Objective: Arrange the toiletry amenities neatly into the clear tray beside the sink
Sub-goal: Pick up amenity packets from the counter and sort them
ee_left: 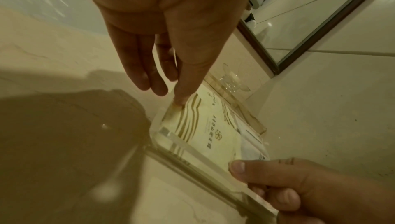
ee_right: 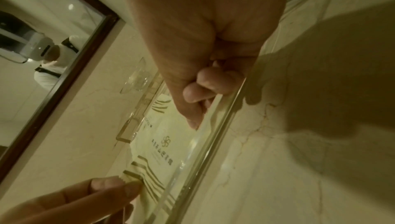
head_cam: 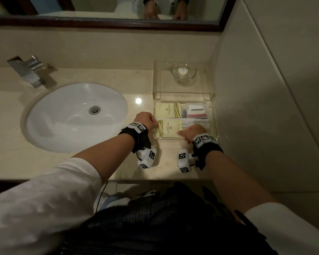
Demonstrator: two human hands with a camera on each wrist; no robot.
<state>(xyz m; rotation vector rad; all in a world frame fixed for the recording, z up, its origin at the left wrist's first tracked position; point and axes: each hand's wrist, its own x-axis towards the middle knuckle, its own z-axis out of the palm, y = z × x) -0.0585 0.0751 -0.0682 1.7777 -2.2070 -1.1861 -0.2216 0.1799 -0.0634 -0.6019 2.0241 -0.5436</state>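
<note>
The clear tray [head_cam: 215, 116] stands on the counter right of the sink. Inside lie two pale yellow packets, one far [head_cam: 167, 110] and one near [head_cam: 168, 128], a clear-wrapped kit [head_cam: 195, 110] with red and white pieces, and a white packet [head_cam: 196, 122]. My left hand [head_cam: 148, 119] is at the tray's left side and pinches the left edge of the near packet [ee_right: 162, 143] between two fingertips [ee_right: 128, 190]. My right hand [head_cam: 191, 131] grips the tray's front wall [ee_left: 192, 165], thumb [ee_left: 237, 167] inside over the packet [ee_left: 205, 129] and curled fingers [ee_right: 203, 84] outside.
Behind the tray a clear raised stand [head_cam: 157, 80] carries a glass dish [head_cam: 183, 71] with a small white soap. The white sink [head_cam: 75, 115] and chrome faucet [head_cam: 29, 70] lie to the left. A wall [head_cam: 256, 107] closes the right side, a mirror [head_cam: 103, 8] the back.
</note>
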